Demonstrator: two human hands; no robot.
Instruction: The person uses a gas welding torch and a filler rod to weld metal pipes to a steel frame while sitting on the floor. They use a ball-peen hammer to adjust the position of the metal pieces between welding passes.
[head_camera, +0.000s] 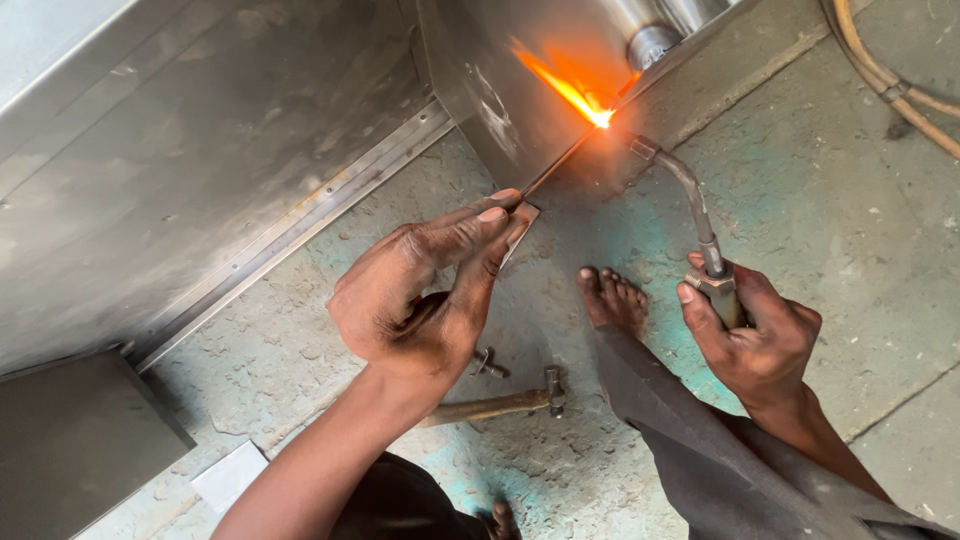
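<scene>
The left hand (420, 300) pinches a thin filler rod (555, 165) between thumb and fingertips, its far tip reaching the bright flame (585, 105) at the lower edge of the metal box (500, 90) standing on the concrete floor (800, 200). The right hand (755, 340) is wrapped closed around the handle of the gas torch (695, 210), whose bent neck points at that same spot. To do this well, the flame should probably sit on the seam while the rod feeds steadily into the hot point, and the bare foot (612, 298) just below the work should be kept away from heat and drips. A hammer (500, 403) lies on the floor beneath the left wrist. A hose (890, 80) curves along the floor's far right corner. No packages, labels or signs show.
</scene>
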